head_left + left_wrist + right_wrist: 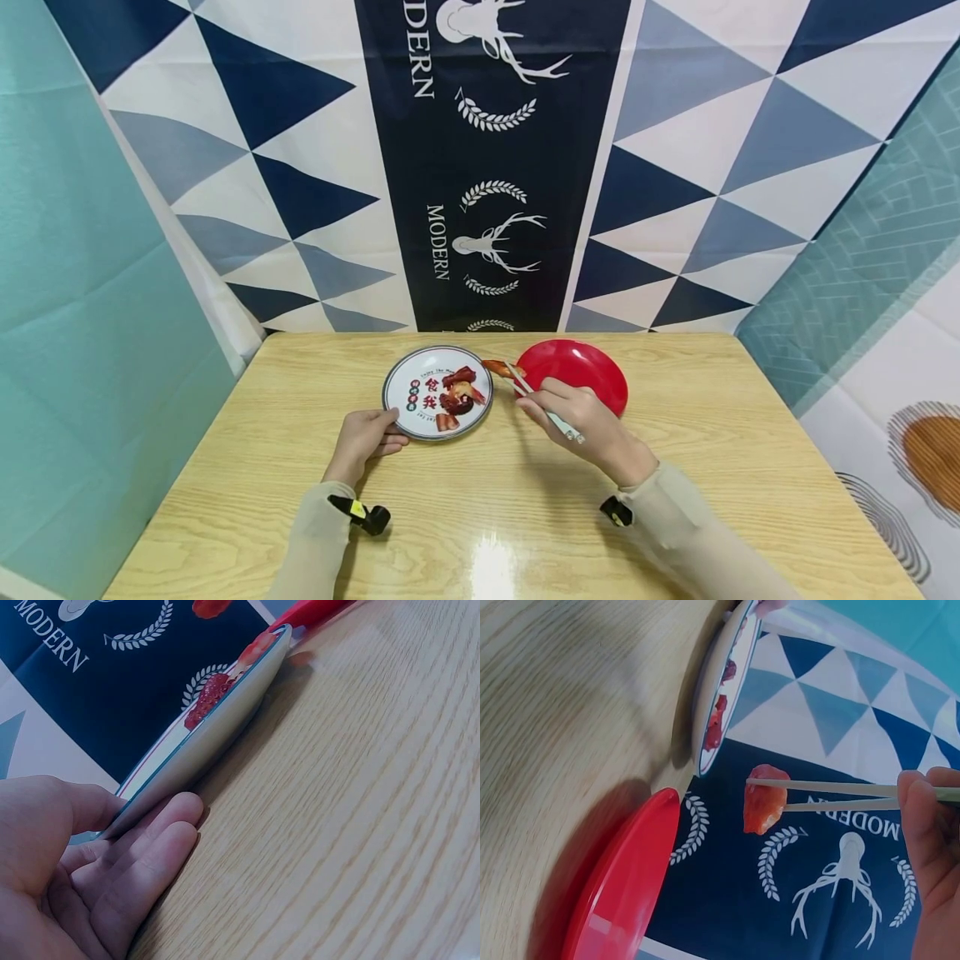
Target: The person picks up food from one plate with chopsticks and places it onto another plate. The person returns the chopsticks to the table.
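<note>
My left hand grips the near-left rim of a white plate with a dark edge, thumb on top and fingers underneath. Red characters and several pieces of reddish-brown food show on that plate. In my right hand is a pair of pale chopsticks. Their tips pinch an orange-red piece of food, held in the air between the white plate and a red plate. The right hand hides the near part of the red plate.
Both plates rest on a light wood-grain table, near its far edge. Behind it hangs a patterned cloth with deer heads and triangles. Teal cloth hangs at the left side.
</note>
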A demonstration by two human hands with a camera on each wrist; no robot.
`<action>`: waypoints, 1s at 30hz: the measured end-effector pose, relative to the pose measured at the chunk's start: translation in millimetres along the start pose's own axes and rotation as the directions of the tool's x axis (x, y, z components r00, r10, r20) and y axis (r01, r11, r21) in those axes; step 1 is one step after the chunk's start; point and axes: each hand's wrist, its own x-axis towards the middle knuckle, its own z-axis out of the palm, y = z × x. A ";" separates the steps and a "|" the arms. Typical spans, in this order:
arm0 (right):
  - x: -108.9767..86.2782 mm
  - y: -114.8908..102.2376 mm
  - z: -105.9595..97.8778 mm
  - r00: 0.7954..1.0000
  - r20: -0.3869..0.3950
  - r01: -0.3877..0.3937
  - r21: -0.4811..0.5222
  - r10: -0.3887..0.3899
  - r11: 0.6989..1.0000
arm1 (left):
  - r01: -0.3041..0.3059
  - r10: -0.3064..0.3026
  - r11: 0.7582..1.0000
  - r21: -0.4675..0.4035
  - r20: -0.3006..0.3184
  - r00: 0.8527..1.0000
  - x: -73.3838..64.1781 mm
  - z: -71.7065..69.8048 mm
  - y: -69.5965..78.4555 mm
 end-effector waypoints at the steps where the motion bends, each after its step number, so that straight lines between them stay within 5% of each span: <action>1: 0.2 -0.2 0.5 1.000 -0.002 0.003 0.002 -0.003 1.000 | -0.001 0.001 1.000 0.000 0.000 1.000 0.2 0.0 -0.1; 30: 3.2 -6.9 10.8 1.000 0.007 0.023 0.025 -0.023 0.999 | 0.004 -0.004 1.000 -0.005 0.000 1.000 -1.8 -0.3 0.7</action>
